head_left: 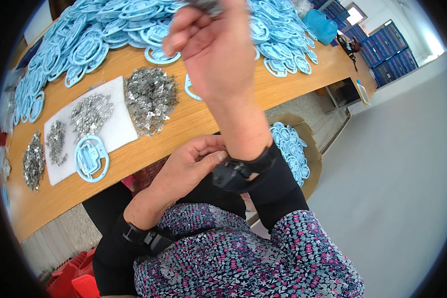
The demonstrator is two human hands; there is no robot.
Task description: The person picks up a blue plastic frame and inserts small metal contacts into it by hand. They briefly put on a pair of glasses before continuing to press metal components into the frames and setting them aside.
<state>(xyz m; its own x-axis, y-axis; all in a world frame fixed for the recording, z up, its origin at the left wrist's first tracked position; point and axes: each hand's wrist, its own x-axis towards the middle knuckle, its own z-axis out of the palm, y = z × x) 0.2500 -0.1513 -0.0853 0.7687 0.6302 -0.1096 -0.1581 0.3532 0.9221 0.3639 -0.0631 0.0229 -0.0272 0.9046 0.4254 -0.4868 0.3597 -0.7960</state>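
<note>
My right hand (216, 54) is raised over the table, palm toward me and fingers curled. Motion blurs it and its fingertips run out at the top edge, where a dark grey thing (206, 6) shows by the fingers; I cannot tell whether it is held. Around the right wrist sits a black band with a boxy device (231, 174). My left hand (188, 164) is closed, thumb and fingers pinching at the edge of that band. A single light-blue plastic oval frame (92, 159) lies at the table's near edge, overlapping a white foam sheet (126, 126).
Heaps of blue frames (129, 25) cover the table's far side. Small metal pieces (151, 97) lie in piles on and beside the sheet. A cardboard box (313, 184) of blue frames stands right of my lap. Red plastic items (77, 275) are lower left; blue crates (390, 52) stack far right.
</note>
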